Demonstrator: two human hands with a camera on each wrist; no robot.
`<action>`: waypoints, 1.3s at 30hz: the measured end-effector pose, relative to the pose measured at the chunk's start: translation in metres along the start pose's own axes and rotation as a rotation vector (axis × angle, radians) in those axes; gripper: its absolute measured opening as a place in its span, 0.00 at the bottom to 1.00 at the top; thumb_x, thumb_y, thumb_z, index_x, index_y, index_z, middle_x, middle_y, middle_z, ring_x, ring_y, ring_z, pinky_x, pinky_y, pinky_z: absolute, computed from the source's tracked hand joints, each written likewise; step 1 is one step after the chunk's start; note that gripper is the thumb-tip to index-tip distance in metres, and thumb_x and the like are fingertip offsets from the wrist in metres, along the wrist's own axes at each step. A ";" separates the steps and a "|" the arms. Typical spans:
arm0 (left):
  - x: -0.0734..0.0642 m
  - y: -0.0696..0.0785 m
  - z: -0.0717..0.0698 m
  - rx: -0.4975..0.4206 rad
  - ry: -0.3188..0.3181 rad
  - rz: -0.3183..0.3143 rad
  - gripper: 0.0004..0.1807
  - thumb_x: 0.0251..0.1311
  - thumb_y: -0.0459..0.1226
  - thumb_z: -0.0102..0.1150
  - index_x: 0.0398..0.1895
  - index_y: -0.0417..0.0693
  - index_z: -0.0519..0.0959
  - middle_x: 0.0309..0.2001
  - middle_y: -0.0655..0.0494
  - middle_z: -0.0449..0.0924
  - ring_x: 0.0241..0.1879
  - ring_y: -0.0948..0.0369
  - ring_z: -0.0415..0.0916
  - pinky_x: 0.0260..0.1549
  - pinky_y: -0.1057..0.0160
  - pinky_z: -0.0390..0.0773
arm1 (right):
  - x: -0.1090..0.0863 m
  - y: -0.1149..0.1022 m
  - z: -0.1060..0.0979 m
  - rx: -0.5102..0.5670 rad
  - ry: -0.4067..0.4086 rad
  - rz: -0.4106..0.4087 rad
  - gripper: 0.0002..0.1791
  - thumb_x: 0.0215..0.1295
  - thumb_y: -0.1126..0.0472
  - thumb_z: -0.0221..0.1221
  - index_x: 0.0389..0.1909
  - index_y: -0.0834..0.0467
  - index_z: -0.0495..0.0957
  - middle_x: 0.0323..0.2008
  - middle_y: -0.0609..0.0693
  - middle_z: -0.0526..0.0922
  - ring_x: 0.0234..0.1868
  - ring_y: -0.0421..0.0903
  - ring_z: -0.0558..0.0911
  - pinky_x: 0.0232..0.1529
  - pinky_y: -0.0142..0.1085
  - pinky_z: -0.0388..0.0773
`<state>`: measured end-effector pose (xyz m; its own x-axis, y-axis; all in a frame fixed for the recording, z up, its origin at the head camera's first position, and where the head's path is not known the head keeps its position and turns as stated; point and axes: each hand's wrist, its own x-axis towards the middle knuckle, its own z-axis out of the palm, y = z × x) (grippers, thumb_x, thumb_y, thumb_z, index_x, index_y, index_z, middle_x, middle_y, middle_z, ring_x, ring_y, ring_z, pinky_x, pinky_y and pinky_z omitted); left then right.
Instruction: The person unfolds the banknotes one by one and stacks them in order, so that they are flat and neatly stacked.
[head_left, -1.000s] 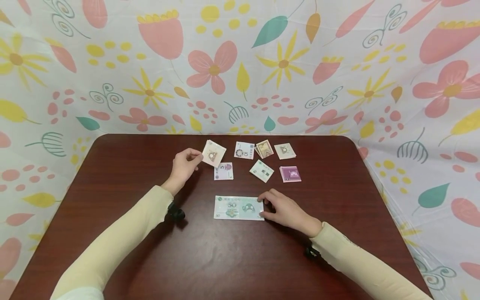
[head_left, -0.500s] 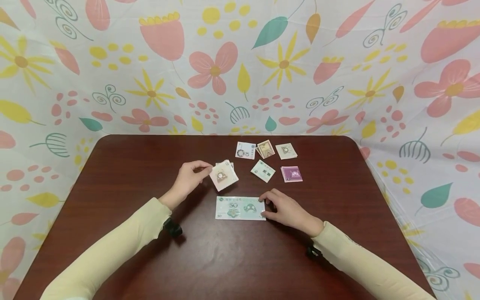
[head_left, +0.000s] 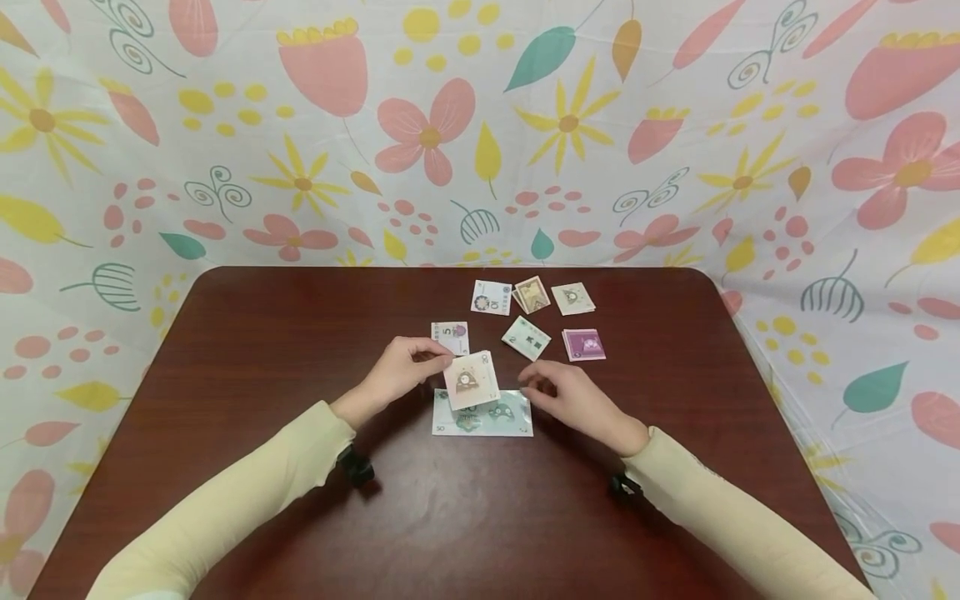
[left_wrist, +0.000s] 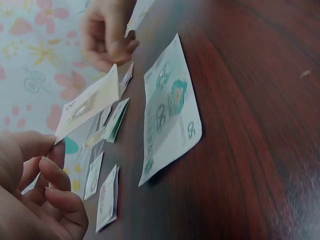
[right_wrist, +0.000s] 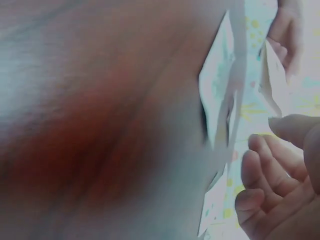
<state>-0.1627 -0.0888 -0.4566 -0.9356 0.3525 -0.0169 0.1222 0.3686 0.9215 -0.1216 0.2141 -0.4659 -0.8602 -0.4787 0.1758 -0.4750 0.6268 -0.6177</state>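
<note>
The desk [head_left: 465, 517] already bears small notes [head_left: 527, 338], upper centre; mid-frame, the left hand [head_left: 396, 375] pinches a beige note [head_left: 472, 381], not yet laid down, above a green note [head_left: 491, 422]; the right hand [head_left: 577, 404] has its grip loosely spread.

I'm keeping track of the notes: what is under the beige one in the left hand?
In the head view, the green 50 note lies beneath the beige note, which the left hand holds clear of it. Part of the green 50 note's upper edge is covered there.
</note>
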 end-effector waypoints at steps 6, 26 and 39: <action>0.001 0.003 0.009 0.011 -0.038 -0.005 0.06 0.65 0.34 0.69 0.42 0.40 0.90 0.36 0.52 0.88 0.26 0.63 0.72 0.26 0.67 0.73 | 0.010 -0.009 -0.001 0.034 0.049 0.029 0.06 0.68 0.67 0.67 0.44 0.61 0.85 0.37 0.47 0.88 0.37 0.42 0.84 0.40 0.39 0.81; 0.002 0.002 0.022 -0.009 -0.055 0.020 0.06 0.66 0.33 0.68 0.42 0.40 0.90 0.39 0.50 0.89 0.31 0.65 0.76 0.33 0.68 0.75 | 0.017 -0.017 0.005 0.072 0.079 0.073 0.04 0.68 0.66 0.68 0.42 0.58 0.86 0.34 0.46 0.87 0.34 0.40 0.82 0.38 0.35 0.80; 0.000 0.003 0.023 0.024 -0.035 0.019 0.06 0.66 0.35 0.69 0.41 0.42 0.90 0.41 0.51 0.89 0.34 0.63 0.77 0.37 0.66 0.76 | 0.017 -0.022 0.010 0.115 0.103 0.111 0.05 0.66 0.65 0.70 0.37 0.57 0.83 0.29 0.45 0.84 0.29 0.38 0.78 0.31 0.31 0.75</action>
<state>-0.1546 -0.0681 -0.4623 -0.9208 0.3898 -0.0135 0.1484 0.3822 0.9121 -0.1241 0.1863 -0.4573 -0.9232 -0.3419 0.1756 -0.3573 0.5950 -0.7199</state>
